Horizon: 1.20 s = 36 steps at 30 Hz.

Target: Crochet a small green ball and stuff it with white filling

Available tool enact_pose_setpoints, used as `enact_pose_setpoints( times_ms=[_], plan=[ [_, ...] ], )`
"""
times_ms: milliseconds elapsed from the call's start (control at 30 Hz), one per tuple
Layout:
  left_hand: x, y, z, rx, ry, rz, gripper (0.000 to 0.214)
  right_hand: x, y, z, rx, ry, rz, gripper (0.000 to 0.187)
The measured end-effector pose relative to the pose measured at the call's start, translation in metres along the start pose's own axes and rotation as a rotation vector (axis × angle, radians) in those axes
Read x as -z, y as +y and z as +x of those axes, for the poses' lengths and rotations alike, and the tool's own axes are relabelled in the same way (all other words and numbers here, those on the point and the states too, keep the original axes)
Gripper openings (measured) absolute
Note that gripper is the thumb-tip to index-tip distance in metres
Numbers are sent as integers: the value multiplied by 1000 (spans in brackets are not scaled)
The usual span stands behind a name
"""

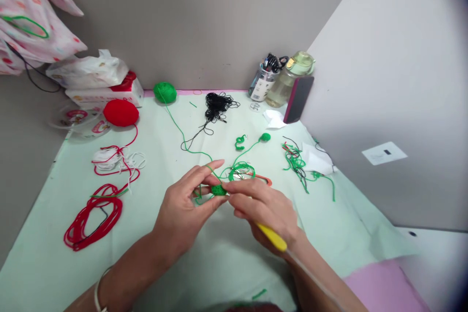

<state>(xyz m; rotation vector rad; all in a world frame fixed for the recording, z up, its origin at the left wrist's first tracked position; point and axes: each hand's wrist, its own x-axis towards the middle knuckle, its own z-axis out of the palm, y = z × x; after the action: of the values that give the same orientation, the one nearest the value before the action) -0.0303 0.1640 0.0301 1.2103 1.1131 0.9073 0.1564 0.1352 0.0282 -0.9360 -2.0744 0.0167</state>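
My left hand (186, 200) pinches a small green crochet piece (218, 189) between thumb and fingers, with green yarn running over its index finger. Closed around a crochet hook with a yellow handle (272, 237), my right hand (265, 204) meets the piece from the right; the hook's tip is hidden by the fingers. From the piece, yarn leads back to a green yarn ball (165, 92). Just beyond my hands lie a loop of green yarn (242, 171) and an orange-handled tool (263, 179), partly covered. A curled green piece (240, 143) and a small green ball (265, 137) rest farther back.
On the left are a red yarn ball (121, 112), white yarn (106, 159) and a red yarn coil (91, 222). Black yarn (218, 106) lies at the back. Yarn scraps (295, 161), a propped phone (299, 100), a bottle (283, 85) and a pen jar (262, 83) stand right.
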Motion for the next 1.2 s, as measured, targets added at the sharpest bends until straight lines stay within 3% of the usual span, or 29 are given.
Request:
enact_pose_setpoints(
  times_ms=[133, 233, 300, 400, 500, 567, 667, 800, 1000, 1067, 1133, 1200],
  plan=[
    [-6, -1, -5, 64, 21, -111, 27, -7, -2, -4, 119, 58, -191, 16],
    [-8, 1, -10, 62, 3, -148, 25, -6, -4, -12, 88, 95, -194, 27],
    [-8, 3, -12, 87, -41, -234, 28, -2, -7, -17, 52, 98, -203, 34],
    [-6, 4, -11, 229, -170, -477, 44, 2, -9, -21, 21, 89, -154, 41],
    [-2, 3, -6, 334, -304, -645, 52, -2, -4, -19, -8, 148, 43, 40],
    [2, 1, -3, 325, -349, -663, 53, -6, 0, -16, -69, 215, 228, 36],
    [6, -3, 1, 258, -363, -612, 54, -9, 2, -11, -179, 245, 441, 31],
    [12, -6, 6, 204, -329, -483, 55, -2, 2, -5, -271, 251, 529, 23],
    [21, -6, 9, 168, -381, -358, 52, 1, 12, -2, -592, 276, 908, 13],
    [18, -6, 7, 149, -356, -369, 52, -5, 12, -2, -632, 266, 1001, 15],
    [12, -9, 4, 124, -298, -400, 55, -12, 8, -6, -593, 276, 913, 16],
    [4, -12, 1, 119, -239, -451, 56, -19, 2, -11, -469, 272, 581, 22]
  ],
)
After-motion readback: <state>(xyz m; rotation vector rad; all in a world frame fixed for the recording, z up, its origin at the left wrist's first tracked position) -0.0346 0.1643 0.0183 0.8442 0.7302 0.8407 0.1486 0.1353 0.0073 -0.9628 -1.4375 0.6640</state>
